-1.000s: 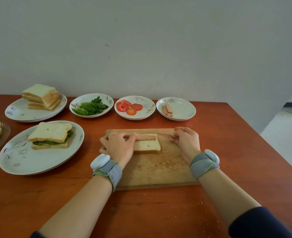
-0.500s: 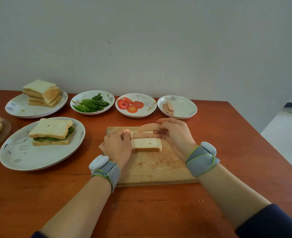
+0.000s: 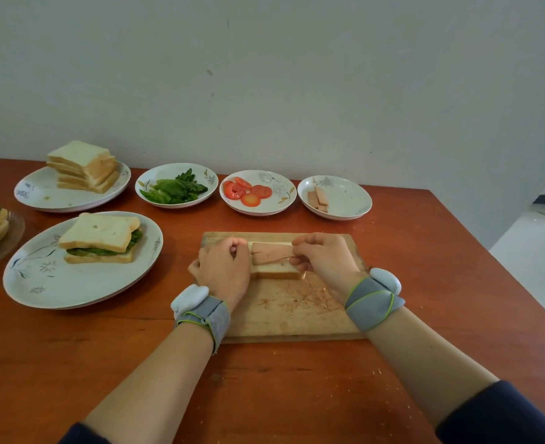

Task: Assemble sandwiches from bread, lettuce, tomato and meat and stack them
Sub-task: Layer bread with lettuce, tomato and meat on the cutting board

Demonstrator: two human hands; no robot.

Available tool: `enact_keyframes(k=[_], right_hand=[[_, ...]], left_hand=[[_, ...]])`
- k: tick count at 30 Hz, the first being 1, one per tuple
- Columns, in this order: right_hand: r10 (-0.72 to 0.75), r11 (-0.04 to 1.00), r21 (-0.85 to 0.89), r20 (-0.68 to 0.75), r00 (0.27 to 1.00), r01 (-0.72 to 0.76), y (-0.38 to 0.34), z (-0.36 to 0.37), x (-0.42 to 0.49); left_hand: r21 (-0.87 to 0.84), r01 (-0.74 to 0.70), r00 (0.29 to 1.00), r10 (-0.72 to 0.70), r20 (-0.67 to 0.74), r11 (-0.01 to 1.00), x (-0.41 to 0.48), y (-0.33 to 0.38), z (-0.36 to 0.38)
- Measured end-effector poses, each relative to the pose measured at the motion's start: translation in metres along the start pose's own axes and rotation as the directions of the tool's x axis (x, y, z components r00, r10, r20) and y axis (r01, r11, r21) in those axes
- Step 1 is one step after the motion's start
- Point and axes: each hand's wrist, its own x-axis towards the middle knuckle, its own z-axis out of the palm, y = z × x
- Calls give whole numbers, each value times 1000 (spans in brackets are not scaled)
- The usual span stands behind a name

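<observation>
Meat slice (image 3: 272, 253): held just above the bread slice (image 3: 279, 273), which lies on the cutting board (image 3: 290, 312). Right hand (image 3: 327, 261) pinches the right end between thumb and fingers. Left hand (image 3: 224, 270) has curled fingers clamped on the left end. One second ago the slice lay flat as a thin strip across the bread; it is now tilted, broad face toward the camera. Both hands have drawn closer together.

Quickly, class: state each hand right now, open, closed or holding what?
Left hand: closed, pinching the meat slice by its left end.
Right hand: closed, pinching its right end.
</observation>
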Motion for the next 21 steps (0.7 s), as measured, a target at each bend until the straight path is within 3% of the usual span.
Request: enact_keyframes(k=[13, 21], right_hand=[[-156, 920, -366, -14, 988, 140, 7, -5, 2], [-196, 907, -378, 12, 980, 186, 10, -10, 8]], left_hand=[[27, -2, 1000, 1, 22, 1000, -5, 6, -3], [61, 3, 999, -5, 42, 998, -8, 7, -4]])
